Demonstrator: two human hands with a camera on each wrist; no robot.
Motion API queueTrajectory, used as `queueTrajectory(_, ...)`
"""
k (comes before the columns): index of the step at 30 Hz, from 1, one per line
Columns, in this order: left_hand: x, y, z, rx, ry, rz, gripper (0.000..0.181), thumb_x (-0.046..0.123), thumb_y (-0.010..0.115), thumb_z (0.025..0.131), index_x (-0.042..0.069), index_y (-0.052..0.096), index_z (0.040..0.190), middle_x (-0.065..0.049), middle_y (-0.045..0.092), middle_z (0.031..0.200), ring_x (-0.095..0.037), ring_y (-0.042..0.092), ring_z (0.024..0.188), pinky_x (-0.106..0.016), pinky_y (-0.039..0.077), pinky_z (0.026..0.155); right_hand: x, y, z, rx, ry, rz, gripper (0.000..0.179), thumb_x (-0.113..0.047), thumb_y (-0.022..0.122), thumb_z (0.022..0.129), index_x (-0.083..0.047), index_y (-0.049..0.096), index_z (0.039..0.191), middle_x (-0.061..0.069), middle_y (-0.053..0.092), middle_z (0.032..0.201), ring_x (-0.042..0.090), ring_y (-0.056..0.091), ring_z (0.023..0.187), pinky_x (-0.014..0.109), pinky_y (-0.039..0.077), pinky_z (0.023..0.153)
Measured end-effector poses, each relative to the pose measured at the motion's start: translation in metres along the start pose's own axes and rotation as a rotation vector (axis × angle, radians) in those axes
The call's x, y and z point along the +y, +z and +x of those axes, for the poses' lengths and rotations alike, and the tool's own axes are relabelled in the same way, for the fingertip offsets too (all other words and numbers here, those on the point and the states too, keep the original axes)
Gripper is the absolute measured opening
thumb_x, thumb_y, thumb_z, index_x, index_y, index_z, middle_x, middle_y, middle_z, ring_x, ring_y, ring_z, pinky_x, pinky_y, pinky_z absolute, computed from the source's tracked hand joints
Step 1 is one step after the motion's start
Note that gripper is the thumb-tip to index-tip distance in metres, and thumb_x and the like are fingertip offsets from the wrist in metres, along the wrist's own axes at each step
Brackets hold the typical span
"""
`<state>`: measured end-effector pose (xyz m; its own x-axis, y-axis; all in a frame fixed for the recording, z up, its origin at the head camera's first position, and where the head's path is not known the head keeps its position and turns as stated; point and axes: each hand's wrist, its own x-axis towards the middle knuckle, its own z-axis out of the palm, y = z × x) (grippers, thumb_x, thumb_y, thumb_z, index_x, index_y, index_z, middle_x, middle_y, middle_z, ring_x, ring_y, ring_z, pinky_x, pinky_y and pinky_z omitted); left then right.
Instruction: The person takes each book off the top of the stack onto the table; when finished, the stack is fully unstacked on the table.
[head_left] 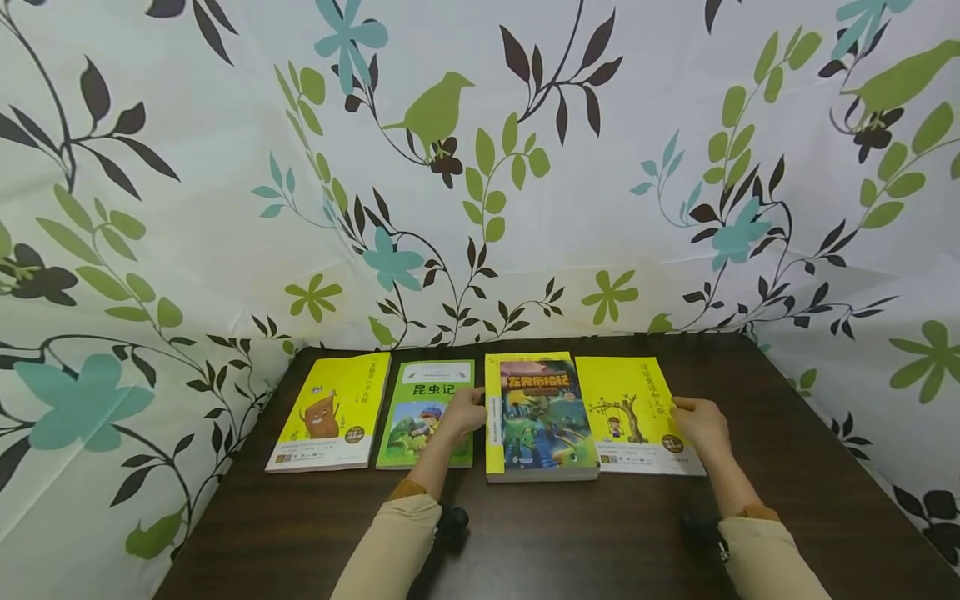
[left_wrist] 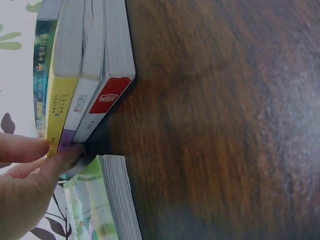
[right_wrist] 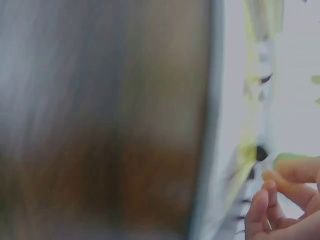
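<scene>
in the head view, we find the dinosaur-topped paperback stack (head_left: 543,421) beside a yellow tree-swing paperback (head_left: 626,408); whether the right hand (head_left: 705,429) pinches that one's edge, we cannot tell. left wrist: the left hand (left_wrist: 25,197) pinches the stack's spines (left_wrist: 60,102); we judge it heavy, bendy, slide-prone, best squeezed from both sides. right wrist, blurred: dark wooden tabletop (right_wrist: 100,125), pale printed backdrop (right_wrist: 302,60).
</scene>
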<state>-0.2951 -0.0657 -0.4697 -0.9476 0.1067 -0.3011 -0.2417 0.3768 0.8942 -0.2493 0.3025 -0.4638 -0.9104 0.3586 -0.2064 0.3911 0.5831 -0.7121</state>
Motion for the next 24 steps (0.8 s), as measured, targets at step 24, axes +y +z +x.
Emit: queueTrajectory(24, 0.0, 0.001, -0.005, -0.004, 0.01, -0.019, 0.071, -0.015, 0.04, 0.08, 0.001, 0.037, 0.149, -0.028, 0.032, 0.153, -0.035, 0.042, 0.131, -0.029, 0.024, 0.05, -0.059, 0.073, -0.035, -0.256, -0.277, 0.009, 0.07, -0.041, 0.072, 0.087, 0.013, 0.056, 0.129, 0.027, 0.066, 0.111, 0.023, 0.066, 0.085, 0.038, 0.057, 0.073)
